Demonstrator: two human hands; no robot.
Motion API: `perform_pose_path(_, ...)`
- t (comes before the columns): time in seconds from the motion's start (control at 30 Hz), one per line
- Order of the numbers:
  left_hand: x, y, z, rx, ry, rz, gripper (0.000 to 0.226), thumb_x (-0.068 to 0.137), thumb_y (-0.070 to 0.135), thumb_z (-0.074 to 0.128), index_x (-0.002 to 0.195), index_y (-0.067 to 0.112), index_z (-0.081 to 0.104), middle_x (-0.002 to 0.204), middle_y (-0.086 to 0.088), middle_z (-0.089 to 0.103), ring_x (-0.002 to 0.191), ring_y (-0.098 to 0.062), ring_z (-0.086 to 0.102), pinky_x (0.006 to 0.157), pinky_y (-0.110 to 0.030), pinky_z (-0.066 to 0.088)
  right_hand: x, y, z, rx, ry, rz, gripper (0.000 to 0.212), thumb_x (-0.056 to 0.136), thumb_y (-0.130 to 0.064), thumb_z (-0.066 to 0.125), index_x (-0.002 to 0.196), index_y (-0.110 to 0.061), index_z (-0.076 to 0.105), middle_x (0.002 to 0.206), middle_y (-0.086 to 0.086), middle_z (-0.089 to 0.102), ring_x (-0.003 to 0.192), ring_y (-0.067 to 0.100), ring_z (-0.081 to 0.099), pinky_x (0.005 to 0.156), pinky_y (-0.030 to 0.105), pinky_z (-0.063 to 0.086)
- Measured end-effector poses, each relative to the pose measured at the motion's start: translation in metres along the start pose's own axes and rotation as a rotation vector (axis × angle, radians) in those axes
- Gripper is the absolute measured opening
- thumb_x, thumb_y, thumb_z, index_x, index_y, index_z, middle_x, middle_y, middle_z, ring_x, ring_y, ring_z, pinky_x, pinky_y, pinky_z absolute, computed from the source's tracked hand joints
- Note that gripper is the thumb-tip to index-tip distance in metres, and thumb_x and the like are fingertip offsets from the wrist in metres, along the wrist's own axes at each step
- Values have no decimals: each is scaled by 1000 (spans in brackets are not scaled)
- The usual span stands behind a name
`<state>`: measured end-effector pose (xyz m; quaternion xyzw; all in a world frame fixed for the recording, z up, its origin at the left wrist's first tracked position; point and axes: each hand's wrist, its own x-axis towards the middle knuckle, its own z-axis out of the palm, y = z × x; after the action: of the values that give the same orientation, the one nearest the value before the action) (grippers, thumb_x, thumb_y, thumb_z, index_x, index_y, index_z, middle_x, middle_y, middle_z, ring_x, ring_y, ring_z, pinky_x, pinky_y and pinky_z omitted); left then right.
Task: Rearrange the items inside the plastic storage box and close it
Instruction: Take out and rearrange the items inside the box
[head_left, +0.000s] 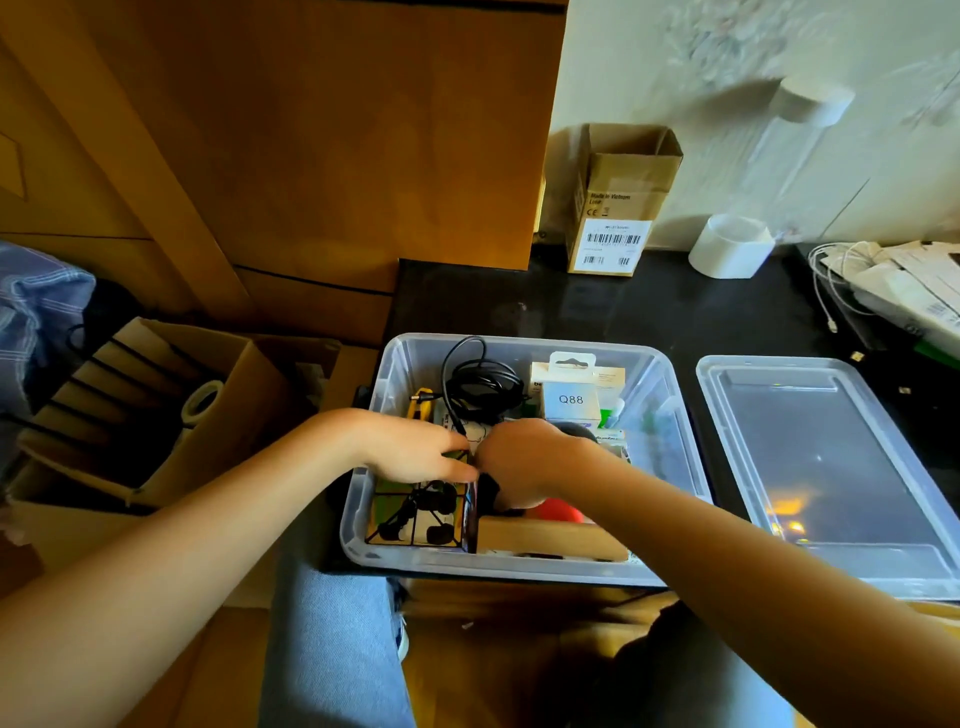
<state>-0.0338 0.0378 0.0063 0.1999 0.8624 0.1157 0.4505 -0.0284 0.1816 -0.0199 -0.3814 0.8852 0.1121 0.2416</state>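
Inside the clear plastic storage box (670, 415), both hands meet near its middle. The left hand (415, 449) lies palm down with fingers stretched flat over the top of a green-and-yellow puzzle cube (415, 514) in the box's near left corner, earphones (426, 512) draped across the cube's face. The right hand (524, 460) is bent downward at the wrist with its fingers curled out of sight among the contents, so I cannot tell what, if anything, it grips; a red round object (558, 510) shows just below it. Along the near wall lies a tan flat case (550, 540), its long axis running left to right. Further back sit a coiled black cable (480, 382), a yellow tool (420, 402) and a white carton marked Q88 (570, 397) standing upright. The box rests on a dark tabletop (597, 306), its long axis running away from the person. Its lid (831, 467) lies flat just to the right, parallel and apart. Behind stand a cardboard carton (618, 202) and a white cylinder (730, 247).
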Motion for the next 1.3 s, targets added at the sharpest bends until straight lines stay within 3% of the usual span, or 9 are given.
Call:
perform_pose_path(0.17, -1, 1, 1, -4, 9, -17, 54, 101, 42, 35, 149, 19, 27, 147, -1, 40, 130, -17, 41, 104, -25, 32, 25, -1, 4, -163, -169, 20, 38, 93, -25, 51, 128, -12, 49, 122, 7, 54, 116, 26, 47, 81, 33, 41)
perform_pose_path(0.37, -2, 4, 0, 60, 14, -42, 52, 101, 44, 32, 145, 17, 34, 139, -5, 48, 123, -20, 47, 102, -29, 37, 35, -3, 11, -167, -301, 26, 37, 89, -29, 53, 124, -16, 51, 114, 3, 52, 112, 25, 48, 79, 33, 35)
perform_pose_path(0.53, -4, 3, 3, 35, 43, -58, 54, 101, 44, 31, 145, 12, 33, 141, -9, 45, 124, -22, 46, 95, -25, 37, 34, 0, 25, -103, -164, 66, 35, 89, -34, 56, 120, -17, 55, 115, 4, 57, 109, 25, 50, 80, 32, 38)
perform_pose_path(0.77, -7, 5, 7, 5, 76, -52, 39, 102, 39, 33, 122, 9, 48, 101, -11, 56, 88, -19, 55, 56, -17, 31, 42, -12, 43, -48, 5, 252, 22, 87, -20, 58, 108, -14, 59, 113, 9, 60, 106, 26, 55, 94, 35, 43)
perform_pose_path(0.83, -9, 7, 8, 4, 86, -52, 40, 102, 38, 32, 123, 8, 48, 97, -10, 56, 80, -16, 53, 57, -17, 31, 43, -12, 44, -31, 7, 283, 21, 87, -20, 59, 106, -13, 60, 111, 9, 61, 104, 27, 56, 92, 36, 47)
perform_pose_path(0.93, -13, 9, 8, 11, 100, -60, 43, 102, 38, 33, 130, 9, 44, 127, -15, 52, 110, -26, 53, 65, -20, 33, 41, -13, 38, -17, -18, 270, 14, 84, -22, 61, 96, -15, 59, 102, 7, 63, 97, 26, 59, 86, 35, 51)
perform_pose_path(1.03, -14, 9, 10, 26, 81, -66, 46, 101, 39, 34, 139, 12, 39, 131, -15, 52, 115, -27, 52, 89, -31, 43, 34, -10, 23, 36, 21, 274, 12, 79, -23, 64, 87, -17, 57, 76, -1, 55, 84, 22, 60, 69, 29, 48)
perform_pose_path(1.2, -11, 11, 12, 135, 52, -104, 48, 103, 36, 31, 145, 13, 29, 114, -14, 57, 85, -22, 56, 54, -21, 34, 25, -4, 0, 138, 68, 287, 20, 81, -26, 59, 98, -15, 62, 75, -2, 53, 73, 21, 53, 62, 29, 40)
perform_pose_path(1.3, -11, 11, 12, 161, 27, -100, 47, 103, 34, 30, 146, 15, 27, 90, -6, 53, 67, -13, 45, 53, -23, 31, 20, 0, -4, 184, 10, 261, 25, 82, -27, 60, 104, -14, 64, 85, 1, 61, 80, 23, 57, 67, 30, 47)
